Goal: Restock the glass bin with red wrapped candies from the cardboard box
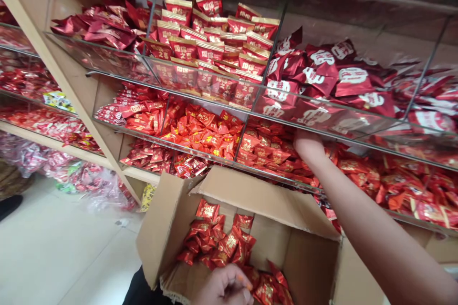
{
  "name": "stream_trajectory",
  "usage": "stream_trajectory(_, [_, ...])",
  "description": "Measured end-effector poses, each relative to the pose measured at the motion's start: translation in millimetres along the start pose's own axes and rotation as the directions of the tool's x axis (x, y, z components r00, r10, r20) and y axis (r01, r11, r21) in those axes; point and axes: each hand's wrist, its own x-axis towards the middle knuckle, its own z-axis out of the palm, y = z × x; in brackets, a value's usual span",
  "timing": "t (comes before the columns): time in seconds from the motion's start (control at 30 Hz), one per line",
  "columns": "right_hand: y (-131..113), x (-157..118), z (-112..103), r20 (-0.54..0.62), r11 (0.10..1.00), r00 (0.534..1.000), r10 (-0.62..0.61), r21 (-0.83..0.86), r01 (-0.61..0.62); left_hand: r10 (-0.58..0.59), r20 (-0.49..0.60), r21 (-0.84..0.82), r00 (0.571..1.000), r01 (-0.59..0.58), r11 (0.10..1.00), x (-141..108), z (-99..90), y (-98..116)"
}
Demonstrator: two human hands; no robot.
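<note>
My left hand [223,287] is low over the near side of an open cardboard box [315,262], fingers curled in. Whether anything sits inside those fingers I cannot make out. Around it in the box lie small red candy packets [229,243] with gold print. My right hand [308,147] reaches into a lower shelf compartment, under the shelf above, beside similar red candy packets [268,150]. Its fingers are hidden behind the shelf edge and the packets, so its grip does not show.
Above, a shelf holds gold-edged red packets [211,50] and dark red packets with white labels [318,69]. Clear dividers and shelf lips [229,100] run across. A wooden upright [71,90] stands left. Bagged goods [82,176] lie on the tiled floor [89,248].
</note>
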Motion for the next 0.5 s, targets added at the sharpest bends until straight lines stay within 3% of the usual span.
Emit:
stream_trajectory(0.17, [3,2,-9,-0.004,0.998,1.000,-0.005,0.070,0.006,-0.074,0.049,0.272,0.996,0.058,0.961,0,-0.3,4])
stream_trajectory(0.27, [1,-26,-30,-0.043,0.994,0.999,-0.006,0.106,0.011,-0.020,-0.024,0.546,1.000,0.030,0.837,2,-9.1,6])
stream_trajectory(0.33, [-8,-67,-47,-0.132,0.980,0.989,-0.068,0.178,0.091,0.102,-0.084,0.721,0.991,-0.010,0.693,5,-20.7,5])
stream_trajectory(0.4, [-25,-123,-57,-0.295,0.883,0.932,-0.208,0.353,0.309,0.157,-0.125,0.835,0.980,0.018,0.551,10,-34.2,0])
stream_trajectory(0.47, [-48,-187,-53,-0.230,0.674,0.874,-0.428,0.563,0.478,0.085,-0.168,0.884,0.982,0.112,0.455,14,-45.5,-8])
stream_trajectory(0.5, [-60,-218,-44,-0.087,0.596,0.843,-0.530,0.669,0.444,0.017,-0.184,0.893,0.983,0.160,0.420,15,-49.5,-12])
